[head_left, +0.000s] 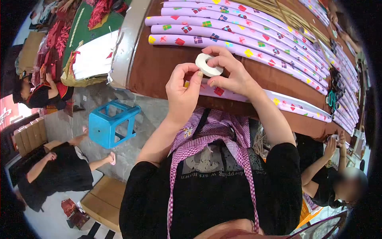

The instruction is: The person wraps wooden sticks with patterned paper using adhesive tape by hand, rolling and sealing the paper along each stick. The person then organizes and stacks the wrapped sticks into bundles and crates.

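Note:
A small white roll of tape [201, 64] is held up over the brown table edge. My right hand [235, 75] grips it from the right, with fingers curled at its core and rim. At the roll's lower left edge, the thumb and forefinger of my left hand [183, 87] are pinched together on the tape. Just below both hands lies a lilac roll of gift-printed wrapping paper [262, 99], partly hidden by them. Several more such rolls [234, 47] lie side by side beyond my hands.
Scissors with teal handles [331, 98] lie to the right on the brown table cover [151, 67]. More wrapped rolls [346, 89] are stacked past them. A blue stool [113, 123] stands on the floor at left. Other people sit at left and work at right.

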### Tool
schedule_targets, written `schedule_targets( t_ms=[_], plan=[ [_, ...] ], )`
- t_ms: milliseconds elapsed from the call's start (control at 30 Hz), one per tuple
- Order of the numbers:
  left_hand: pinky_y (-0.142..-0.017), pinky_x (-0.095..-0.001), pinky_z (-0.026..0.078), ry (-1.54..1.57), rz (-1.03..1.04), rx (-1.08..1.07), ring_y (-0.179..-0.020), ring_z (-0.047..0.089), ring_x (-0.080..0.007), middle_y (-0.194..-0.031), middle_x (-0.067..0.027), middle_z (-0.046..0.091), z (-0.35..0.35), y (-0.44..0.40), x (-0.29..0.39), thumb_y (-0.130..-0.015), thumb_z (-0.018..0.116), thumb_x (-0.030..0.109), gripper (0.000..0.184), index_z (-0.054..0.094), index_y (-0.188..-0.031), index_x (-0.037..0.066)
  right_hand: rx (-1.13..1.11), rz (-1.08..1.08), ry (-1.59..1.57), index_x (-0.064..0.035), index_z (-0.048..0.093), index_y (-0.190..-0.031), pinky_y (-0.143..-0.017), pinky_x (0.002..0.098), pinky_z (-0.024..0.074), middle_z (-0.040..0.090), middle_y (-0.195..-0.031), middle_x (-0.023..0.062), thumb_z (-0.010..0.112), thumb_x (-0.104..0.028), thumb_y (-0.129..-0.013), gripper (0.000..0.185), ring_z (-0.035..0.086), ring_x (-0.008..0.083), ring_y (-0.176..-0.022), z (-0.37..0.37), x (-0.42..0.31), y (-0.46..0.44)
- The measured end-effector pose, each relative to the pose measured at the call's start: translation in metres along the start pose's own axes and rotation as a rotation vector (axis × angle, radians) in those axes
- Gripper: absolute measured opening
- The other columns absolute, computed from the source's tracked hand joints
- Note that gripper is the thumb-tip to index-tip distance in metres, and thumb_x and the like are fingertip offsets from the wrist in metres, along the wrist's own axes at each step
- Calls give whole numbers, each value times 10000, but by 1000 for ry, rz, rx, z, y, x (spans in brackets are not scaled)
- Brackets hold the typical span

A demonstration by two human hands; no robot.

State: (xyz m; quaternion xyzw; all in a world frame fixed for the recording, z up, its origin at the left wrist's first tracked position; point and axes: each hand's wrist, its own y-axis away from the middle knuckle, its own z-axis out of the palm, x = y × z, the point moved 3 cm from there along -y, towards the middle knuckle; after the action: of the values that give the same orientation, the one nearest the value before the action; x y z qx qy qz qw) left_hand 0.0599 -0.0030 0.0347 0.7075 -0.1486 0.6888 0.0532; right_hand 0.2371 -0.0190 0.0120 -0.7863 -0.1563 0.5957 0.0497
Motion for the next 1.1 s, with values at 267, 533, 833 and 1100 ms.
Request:
schedule_targets(
  t_ms=[267,533,833,1100],
  plan=[
    [-688,-276,525,-153,149,42,-760,614,-129,-962,-82,629,3,0,14,-890,658,-23,109,622,-992,-11,30,-87,-20,-14,621,-1052,-1092,409,361,447,-1425,159,828,-298,-769,451,443,297,-1318,-1,-2,-1],
    [-714,-309,526,-247,317,55,-817,621,-218,-971,-115,613,6,-4,10,-866,657,-40,113,600,-958,-6,89,-110,-140,-27,624,-1016,-1069,400,395,431,-1436,164,837,-239,-763,393,439,292,-1322,0,4,0],
    [-772,-278,473,-183,370,12,-851,548,-194,-986,-132,560,8,1,8,-872,585,-71,143,504,-962,6,155,-116,1,-14,633,-1045,-1051,396,410,458,-1401,169,862,-207,-723,440,457,293,-1304,-5,2,0],
    [-737,-263,480,-129,186,11,-846,567,-144,-989,-89,572,-1,-3,7,-878,566,-77,226,599,-1092,-13,231,-129,202,-26,650,-1010,-960,376,439,565,-1253,118,879,-297,-677,487,523,266,-1158,-4,-3,2]
  ],
)
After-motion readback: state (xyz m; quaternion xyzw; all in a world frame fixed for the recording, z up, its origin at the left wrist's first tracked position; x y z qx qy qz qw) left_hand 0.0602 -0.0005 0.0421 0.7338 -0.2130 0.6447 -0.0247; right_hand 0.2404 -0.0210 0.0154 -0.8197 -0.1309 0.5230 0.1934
